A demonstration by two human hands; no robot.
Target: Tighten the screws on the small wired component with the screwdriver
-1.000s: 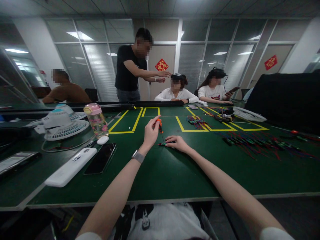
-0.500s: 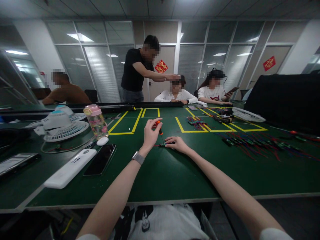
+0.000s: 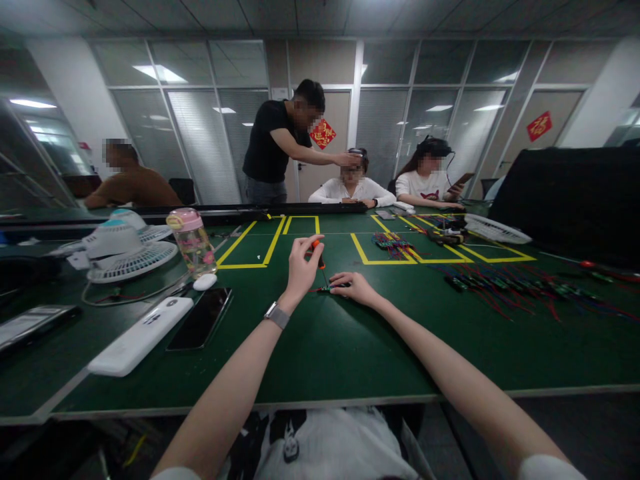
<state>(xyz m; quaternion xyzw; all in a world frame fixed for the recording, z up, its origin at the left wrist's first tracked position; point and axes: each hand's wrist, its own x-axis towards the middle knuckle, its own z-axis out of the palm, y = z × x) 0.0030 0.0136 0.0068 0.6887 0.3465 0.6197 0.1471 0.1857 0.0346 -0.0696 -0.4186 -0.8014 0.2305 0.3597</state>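
Observation:
My left hand (image 3: 302,264) is closed on the handle of an orange and black screwdriver (image 3: 321,263). The shaft slants down, and its tip meets a small green circuit board (image 3: 325,289) lying on the green table (image 3: 380,360). My right hand (image 3: 354,288) pinches the board's right end between its fingertips, which partly cover it. A red wire sticks out from the board's left side. How the tip sits on the board is too small to make out.
Several wired boards (image 3: 505,285) lie to the right, with another wired bundle (image 3: 393,245) inside the yellow tape. To the left are a drink bottle (image 3: 193,243), a black phone (image 3: 201,319), a white power bank (image 3: 143,335) and a white fan (image 3: 131,257). People are across the table.
My hands, the screwdriver and the board stay nearly where they were. Across the table, the standing person leans slightly further right, an arm still reaching to the seated person's head.

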